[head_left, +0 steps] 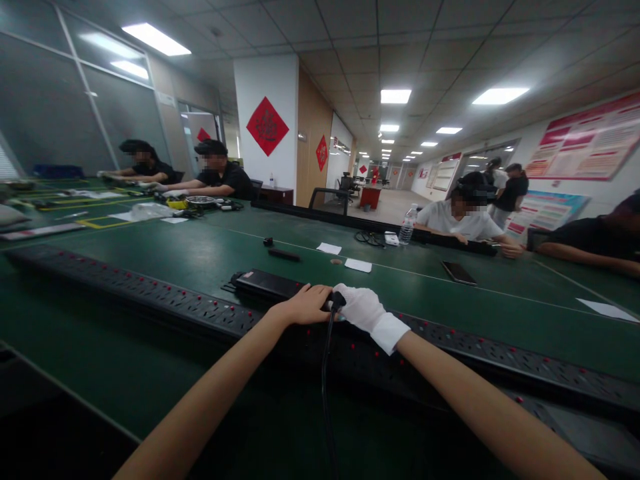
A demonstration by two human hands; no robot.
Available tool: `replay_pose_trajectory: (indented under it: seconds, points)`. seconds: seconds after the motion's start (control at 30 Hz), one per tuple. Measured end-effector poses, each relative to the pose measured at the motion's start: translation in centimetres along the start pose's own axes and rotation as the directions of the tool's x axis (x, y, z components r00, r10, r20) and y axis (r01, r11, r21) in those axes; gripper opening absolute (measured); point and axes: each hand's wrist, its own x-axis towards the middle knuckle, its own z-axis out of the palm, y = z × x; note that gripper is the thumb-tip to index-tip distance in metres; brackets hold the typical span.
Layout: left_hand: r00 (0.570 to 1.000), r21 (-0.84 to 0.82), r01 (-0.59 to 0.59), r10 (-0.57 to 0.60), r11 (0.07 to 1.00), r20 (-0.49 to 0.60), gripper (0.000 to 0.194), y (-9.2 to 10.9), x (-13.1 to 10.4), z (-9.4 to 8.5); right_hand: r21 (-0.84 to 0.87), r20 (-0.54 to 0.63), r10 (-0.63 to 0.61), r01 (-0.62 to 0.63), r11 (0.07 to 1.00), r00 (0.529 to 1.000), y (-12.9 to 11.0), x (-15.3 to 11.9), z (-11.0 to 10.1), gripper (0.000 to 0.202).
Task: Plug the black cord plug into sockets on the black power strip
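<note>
A black plug (339, 301) with a long black cord (326, 373) is at my right hand (359, 309), which wears a white glove and has its fingers closed on the plug. My left hand (306, 305), bare, lies over the near end of a black power strip (267, 283), its fingers curled on it beside the plug. Whether the plug's pins sit in a socket is hidden by the hands. The cord hangs down toward me between my forearms. Under and beside the hands run long black power strips (165, 291) with red switches.
On the green table (220, 253) lie a small black bar (284, 255), white paper slips (358, 265) and a phone (459, 273). A water bottle (408, 225) stands farther back. Other people sit around the table; a black rail (360, 223) crosses behind.
</note>
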Motion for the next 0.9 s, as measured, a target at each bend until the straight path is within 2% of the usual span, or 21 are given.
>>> replay_pose_trajectory:
  seconds: [0.6,0.9]
  points:
    - [1.000,0.001,-0.002,0.002,1.000,-0.008,0.066,-0.03,0.10,-0.16,-0.092,-0.010,0.037,-0.038,0.995,0.999,-0.19,0.27,0.55,0.030]
    - [1.000,-0.009,0.013,-0.013,1.000,0.000,0.062,0.09,-0.08,-0.61,-0.135,-0.067,0.036,-0.045,0.990,0.997,-0.36,0.29,0.97,0.034]
